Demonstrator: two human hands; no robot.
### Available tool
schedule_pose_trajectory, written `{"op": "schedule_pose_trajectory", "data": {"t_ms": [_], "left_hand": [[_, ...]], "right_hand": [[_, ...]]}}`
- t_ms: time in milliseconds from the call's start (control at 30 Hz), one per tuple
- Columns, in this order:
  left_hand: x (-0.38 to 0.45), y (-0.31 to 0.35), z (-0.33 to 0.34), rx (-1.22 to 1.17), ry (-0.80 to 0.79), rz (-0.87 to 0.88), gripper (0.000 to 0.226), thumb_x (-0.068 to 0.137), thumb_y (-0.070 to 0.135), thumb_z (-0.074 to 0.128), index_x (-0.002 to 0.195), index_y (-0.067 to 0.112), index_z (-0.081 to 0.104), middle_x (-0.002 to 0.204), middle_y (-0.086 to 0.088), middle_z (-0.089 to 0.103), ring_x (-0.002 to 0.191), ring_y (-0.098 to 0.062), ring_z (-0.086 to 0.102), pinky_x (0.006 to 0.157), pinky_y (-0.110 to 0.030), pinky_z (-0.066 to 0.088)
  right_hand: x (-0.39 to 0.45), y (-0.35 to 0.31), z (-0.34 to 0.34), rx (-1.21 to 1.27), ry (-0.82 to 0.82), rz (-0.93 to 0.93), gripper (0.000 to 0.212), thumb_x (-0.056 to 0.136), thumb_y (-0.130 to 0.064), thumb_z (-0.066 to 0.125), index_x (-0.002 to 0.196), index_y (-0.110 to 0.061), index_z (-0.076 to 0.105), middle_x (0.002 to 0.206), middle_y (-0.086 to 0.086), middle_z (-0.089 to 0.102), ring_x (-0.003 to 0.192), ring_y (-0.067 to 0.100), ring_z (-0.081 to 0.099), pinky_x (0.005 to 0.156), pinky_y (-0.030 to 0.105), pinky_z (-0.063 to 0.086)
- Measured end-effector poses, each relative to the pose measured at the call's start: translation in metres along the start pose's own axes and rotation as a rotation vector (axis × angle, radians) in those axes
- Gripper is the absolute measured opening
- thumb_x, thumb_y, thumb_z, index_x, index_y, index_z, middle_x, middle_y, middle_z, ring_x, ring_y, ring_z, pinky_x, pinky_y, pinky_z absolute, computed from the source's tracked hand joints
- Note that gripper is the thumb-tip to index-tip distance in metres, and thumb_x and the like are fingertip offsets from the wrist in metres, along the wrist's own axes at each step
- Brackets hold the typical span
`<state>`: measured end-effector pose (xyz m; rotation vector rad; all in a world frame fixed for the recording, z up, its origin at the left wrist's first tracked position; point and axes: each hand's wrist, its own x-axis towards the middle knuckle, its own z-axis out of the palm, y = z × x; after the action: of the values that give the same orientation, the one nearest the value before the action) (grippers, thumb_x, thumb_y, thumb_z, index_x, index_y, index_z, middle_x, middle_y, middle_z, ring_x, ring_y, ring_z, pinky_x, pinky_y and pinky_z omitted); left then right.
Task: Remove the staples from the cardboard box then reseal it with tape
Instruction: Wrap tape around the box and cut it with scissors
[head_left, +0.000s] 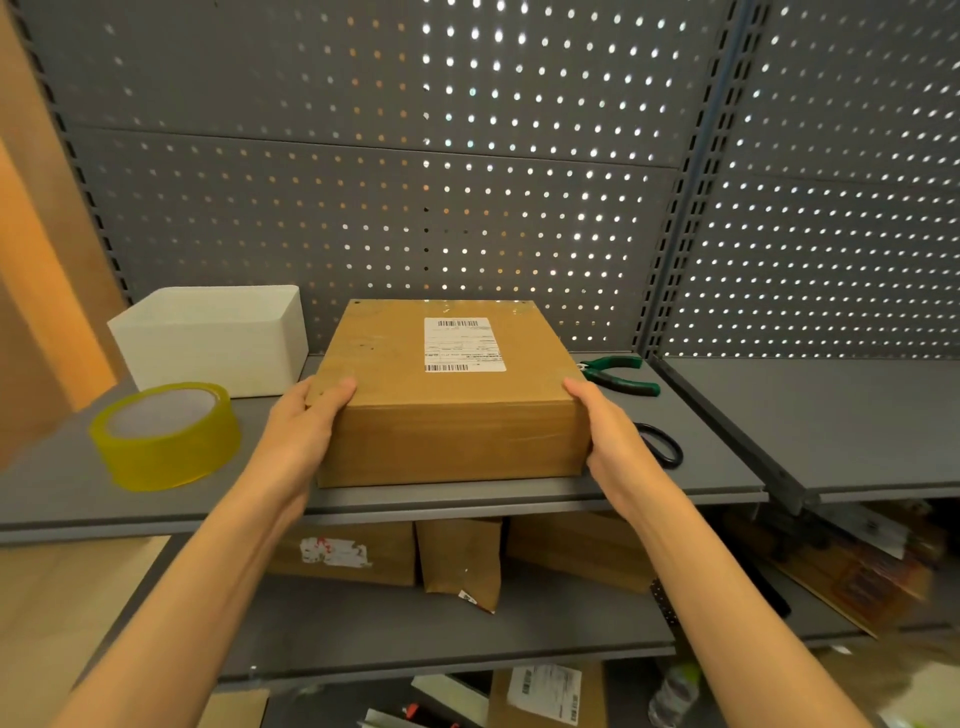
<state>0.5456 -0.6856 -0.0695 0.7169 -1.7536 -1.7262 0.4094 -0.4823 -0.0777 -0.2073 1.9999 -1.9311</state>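
I see a grey perforated back panel (395, 171) behind a grey shelf (519, 496), 2 bays side by side. The cardboard box (447, 395) sits flat on the left bay's shelf, near the front edge, about mid-width. It's closed, with 1 white shipping label (464, 344) on top toward the back. I can't make out staples at this resolution.

Both hands are on the box. Left hand (306, 423) grips the front-left corner, thumb over the top edge, fingers down the left side. Right hand (608, 431) grips the front-right corner, thumb on the top edge, the rest wrapped along the right side. Fingers on the far sides are hidden, so I can't tell how far they reach.

White open-top bin (213, 343) sits at the back left, just beside the box. Roll of yellowish clear tape (165, 435) lies flat at front left, apart from the box and the left hand. Green-handled pliers (618, 375) lie on the shelf just right of the box, toward the back. Black-handled scissors (662, 446) lie nearer the front, partly hidden behind my right wrist.

Lower shelf (415, 623) holds several brown parcels (460, 561), 1 with a torn label.
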Motion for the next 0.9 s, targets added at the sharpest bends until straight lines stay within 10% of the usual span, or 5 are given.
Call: {"op": "schedule_pose_trajectory", "data": {"t_ms": [900], "left_hand": [[-0.010,0.015,0.005,0.666,0.038,0.093,0.059,0.093,0.050,0.041,0.131,0.005,0.046,0.129,-0.017,0.052,0.117,-0.035,0.048,0.091,-0.041,0.039]], "right_hand": [[-0.009,-0.006,-0.021,-0.392,-0.101,-0.083,0.074,0.091,-0.065,0.025,0.150,-0.022,0.017,0.152,0.004,0.029,0.136,0.026,0.031,0.112,0.045,0.027]]}}
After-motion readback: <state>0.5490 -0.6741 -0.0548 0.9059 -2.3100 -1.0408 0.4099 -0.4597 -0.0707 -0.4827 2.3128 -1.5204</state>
